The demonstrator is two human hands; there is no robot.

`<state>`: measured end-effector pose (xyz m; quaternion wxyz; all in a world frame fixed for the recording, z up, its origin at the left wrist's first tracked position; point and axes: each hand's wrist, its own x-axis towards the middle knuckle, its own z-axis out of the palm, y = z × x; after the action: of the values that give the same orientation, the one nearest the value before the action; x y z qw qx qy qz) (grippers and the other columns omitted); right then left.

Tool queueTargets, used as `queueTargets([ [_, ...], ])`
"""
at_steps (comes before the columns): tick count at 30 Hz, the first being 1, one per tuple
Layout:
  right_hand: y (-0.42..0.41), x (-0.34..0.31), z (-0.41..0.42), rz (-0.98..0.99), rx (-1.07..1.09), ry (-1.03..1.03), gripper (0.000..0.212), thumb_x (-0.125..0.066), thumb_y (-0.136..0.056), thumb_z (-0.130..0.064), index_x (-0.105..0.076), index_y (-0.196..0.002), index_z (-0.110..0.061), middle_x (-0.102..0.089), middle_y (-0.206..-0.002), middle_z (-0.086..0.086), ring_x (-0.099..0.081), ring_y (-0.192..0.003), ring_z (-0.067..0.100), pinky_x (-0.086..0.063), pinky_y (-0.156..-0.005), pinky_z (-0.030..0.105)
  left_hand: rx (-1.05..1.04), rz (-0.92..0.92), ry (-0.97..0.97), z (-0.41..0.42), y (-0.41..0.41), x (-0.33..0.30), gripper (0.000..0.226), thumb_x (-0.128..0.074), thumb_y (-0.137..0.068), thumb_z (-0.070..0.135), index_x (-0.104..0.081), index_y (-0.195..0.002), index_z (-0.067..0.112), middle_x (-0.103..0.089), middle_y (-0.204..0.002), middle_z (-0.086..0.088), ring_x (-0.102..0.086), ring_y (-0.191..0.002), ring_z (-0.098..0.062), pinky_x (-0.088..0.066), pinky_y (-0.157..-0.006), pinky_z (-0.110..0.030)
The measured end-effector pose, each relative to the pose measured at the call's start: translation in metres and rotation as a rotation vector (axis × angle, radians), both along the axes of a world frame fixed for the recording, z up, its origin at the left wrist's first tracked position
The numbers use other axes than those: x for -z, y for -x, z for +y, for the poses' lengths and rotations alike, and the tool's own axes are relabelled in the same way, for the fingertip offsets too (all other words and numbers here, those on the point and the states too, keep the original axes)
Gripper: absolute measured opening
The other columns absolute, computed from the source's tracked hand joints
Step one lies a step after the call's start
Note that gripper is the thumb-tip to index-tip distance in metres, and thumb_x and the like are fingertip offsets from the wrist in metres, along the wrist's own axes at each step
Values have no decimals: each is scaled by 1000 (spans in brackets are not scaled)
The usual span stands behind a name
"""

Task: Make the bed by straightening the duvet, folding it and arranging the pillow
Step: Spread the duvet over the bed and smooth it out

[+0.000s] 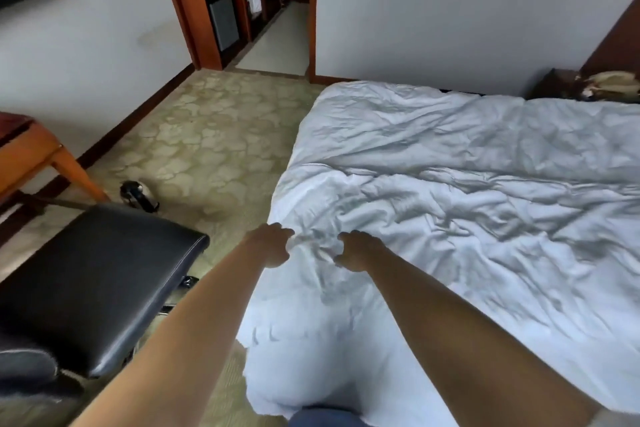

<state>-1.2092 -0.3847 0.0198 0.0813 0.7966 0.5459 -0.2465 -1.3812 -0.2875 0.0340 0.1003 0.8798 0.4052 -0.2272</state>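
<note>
A white duvet [450, 191] is lying across the bed, covering nearly all of it, its soft cotton surface rumpled into long creases and shallow folds that are running diagonally across the middle. Its near corner is hanging over the bed's edge in a smooth, rounded drape beside the person's body. A pale green carpet [207, 135] with a mottled, cloud-like pattern is spreading over the floor to the left of the bed. A black chair [97, 284] with a glossy, leather-like padded surface and rounded edges is standing near the bed's left side. A wooden desk [38, 156] in an orange-brown finish is showing one slanted leg at the far left, and a small dark, shiny rounded object [138, 196] is sitting on the carpet just beside that leg; what it is cannot be told.

Both bare arms are reaching forward over the duvet's near edge. The left hand [273, 244] is gripping the fabric, its fingers curled into a bunched gather of cloth. The right hand [356, 251] is just beside it, its fingers also curled and pinching the same puckered ridge of cloth between the two hands.
</note>
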Motion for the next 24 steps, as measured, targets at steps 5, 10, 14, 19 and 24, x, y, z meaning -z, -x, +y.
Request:
queueTargets([
  [5,14,3,52,-40,111,25,57,-50,-93,-43,-37,-143,-19,-42,-143,9,-39,-133,26,-35,-105,38,111,-31,27,67,5,0,59,-46,-94,27,-25,-149,27,-31,-151,-5,-34,-137,-25,-35,-109,-41],
  [10,8,27,125,-2,211,-4,52,-50,-93,-33,-38,-141,-18,-42,-142,8,-40,-132,25,-35,-104,37,176,7,53,143,-14,15,60,-47,-94,22,-25,-149,27,-28,-153,-4,-39,-134,-24,-38,-106,-38],
  [14,6,49,162,67,290,20,51,-51,-93,-33,-39,-140,-18,-42,-140,8,-39,-131,25,-35,-104,37,282,117,106,192,-43,39,58,-45,-96,22,-24,-150,24,-26,-153,-6,-33,-137,-25,-36,-109,-39],
  [19,-11,65,167,93,406,50,53,-50,-95,-33,-35,-143,-18,-39,-142,8,-37,-132,26,-35,-104,39,446,164,132,221,-92,62,56,-45,-93,20,-30,-147,24,-35,-144,-5,-32,-134,-24,-40,-103,-39],
  [24,-24,76,162,128,559,47,52,-48,-95,-31,-34,-144,-17,-38,-143,8,-37,-131,26,-34,-105,39,618,206,122,232,-143,83,60,-43,-92,16,-25,-149,26,-32,-146,-3,-30,-135,-23,-40,-103,-41],
])
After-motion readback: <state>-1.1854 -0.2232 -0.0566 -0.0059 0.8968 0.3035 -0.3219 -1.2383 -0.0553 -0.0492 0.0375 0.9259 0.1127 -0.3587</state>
